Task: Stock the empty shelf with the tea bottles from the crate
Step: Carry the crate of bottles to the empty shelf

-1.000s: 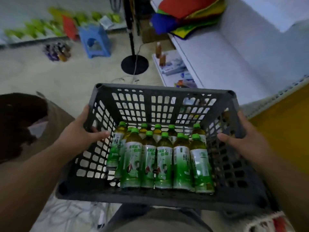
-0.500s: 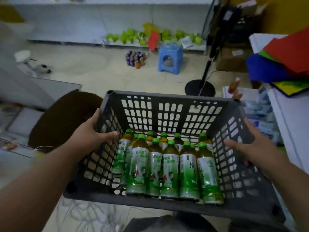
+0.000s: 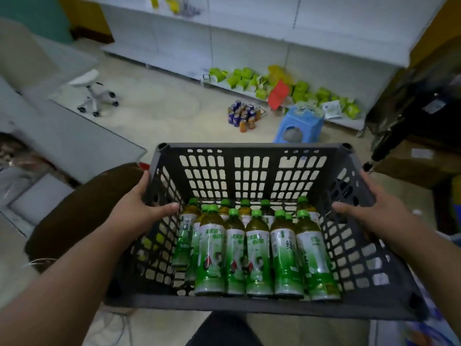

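Both hands grip the grey crate [image 3: 252,176] — left hand [image 3: 139,208] and right hand [image 3: 369,211] on opposite rims, thumbs inside. The tea bottles [image 3: 257,248] stand packed inside. The view has swung toward the white shelf [image 3: 249,41] — stocking not yet begun.

A: What colour is the crate [image 3: 252,171]?

B: Dark grey, its walls a grid of slots. The tea bottles [image 3: 257,248] inside have bright green caps, amber-brown tea at the shoulders and white-to-green labels with small red figures.

A: And beyond it?

B: A light blue stool [image 3: 300,123], lime-green cartons [image 3: 245,78] with one red [image 3: 279,94] and one yellow among them, blue and orange cans [image 3: 243,116], a white swivel stool [image 3: 91,92], white shelving [image 3: 249,33] and a beige floor [image 3: 159,116].
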{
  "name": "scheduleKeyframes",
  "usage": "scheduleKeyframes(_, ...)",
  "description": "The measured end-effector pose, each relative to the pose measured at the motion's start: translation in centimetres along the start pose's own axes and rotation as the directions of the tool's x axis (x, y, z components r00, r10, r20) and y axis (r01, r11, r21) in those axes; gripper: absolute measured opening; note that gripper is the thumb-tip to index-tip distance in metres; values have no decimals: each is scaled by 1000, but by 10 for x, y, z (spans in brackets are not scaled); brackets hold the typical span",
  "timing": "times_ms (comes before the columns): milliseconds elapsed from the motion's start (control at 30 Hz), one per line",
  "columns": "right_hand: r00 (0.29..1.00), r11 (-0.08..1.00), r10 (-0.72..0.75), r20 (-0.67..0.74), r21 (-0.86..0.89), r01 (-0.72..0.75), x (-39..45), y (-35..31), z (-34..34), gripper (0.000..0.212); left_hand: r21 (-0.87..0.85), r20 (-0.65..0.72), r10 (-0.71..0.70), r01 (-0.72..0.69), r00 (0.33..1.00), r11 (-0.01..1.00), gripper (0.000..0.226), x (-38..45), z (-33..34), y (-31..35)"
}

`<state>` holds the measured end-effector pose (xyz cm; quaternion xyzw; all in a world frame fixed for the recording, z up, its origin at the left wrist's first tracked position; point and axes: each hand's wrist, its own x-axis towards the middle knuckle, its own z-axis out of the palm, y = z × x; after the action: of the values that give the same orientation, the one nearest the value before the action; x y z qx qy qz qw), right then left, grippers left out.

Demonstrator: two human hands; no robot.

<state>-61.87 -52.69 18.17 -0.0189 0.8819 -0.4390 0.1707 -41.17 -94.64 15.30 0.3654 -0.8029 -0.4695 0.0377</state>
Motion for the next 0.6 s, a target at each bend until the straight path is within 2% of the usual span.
scheduleKeyframes(267, 998, 999, -45, 43, -13, 45, 179, -73, -3, 138, -6, 18, -16, 16, 1000, 1000, 124, 161, 5, 79)
scheduleKeyframes(467, 992, 996, -62, 106, -57, 68, 347, -123, 11, 131, 7, 1, -66, 66, 998, 998, 134, 290, 14, 134)
scheduleKeyframes(600, 980, 992, -124, 156, 3, 125, 474, -159, 29, 132, -3, -61, -78, 78, 995, 997, 142, 388, 18, 172)
